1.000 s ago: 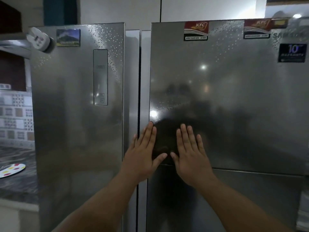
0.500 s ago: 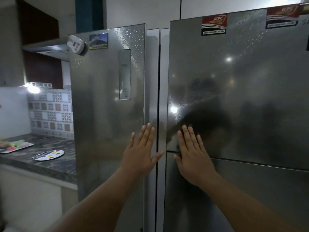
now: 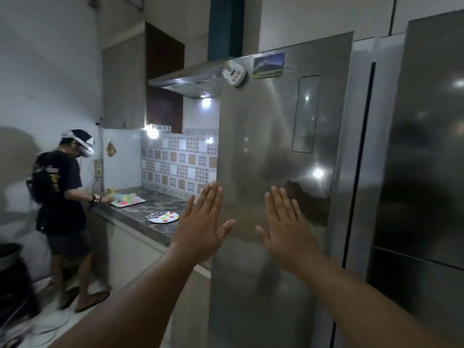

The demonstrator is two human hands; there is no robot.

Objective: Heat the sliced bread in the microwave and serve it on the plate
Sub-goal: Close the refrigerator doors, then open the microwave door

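Note:
My left hand [image 3: 200,222] and my right hand [image 3: 286,227] are held up flat, palms forward, fingers together and thumbs out, holding nothing. They hover in front of the steel fridge door [image 3: 271,151]. A white plate with coloured dots [image 3: 166,217] lies on the dark stone counter [image 3: 140,217] to the left, with cutlery resting on it. No bread and no microwave are in sight.
A second steel fridge [image 3: 426,159] stands at the right. Another person [image 3: 60,197] in a dark shirt works at the counter's far end beside a tray of coloured cups [image 3: 128,199]. A range hood [image 3: 190,81] hangs above. Cables lie on the floor at lower left.
The view has swung left, away from the two fridge doors toward the counter and the other person. Both hands stay raised and flat, now in front of the left fridge.

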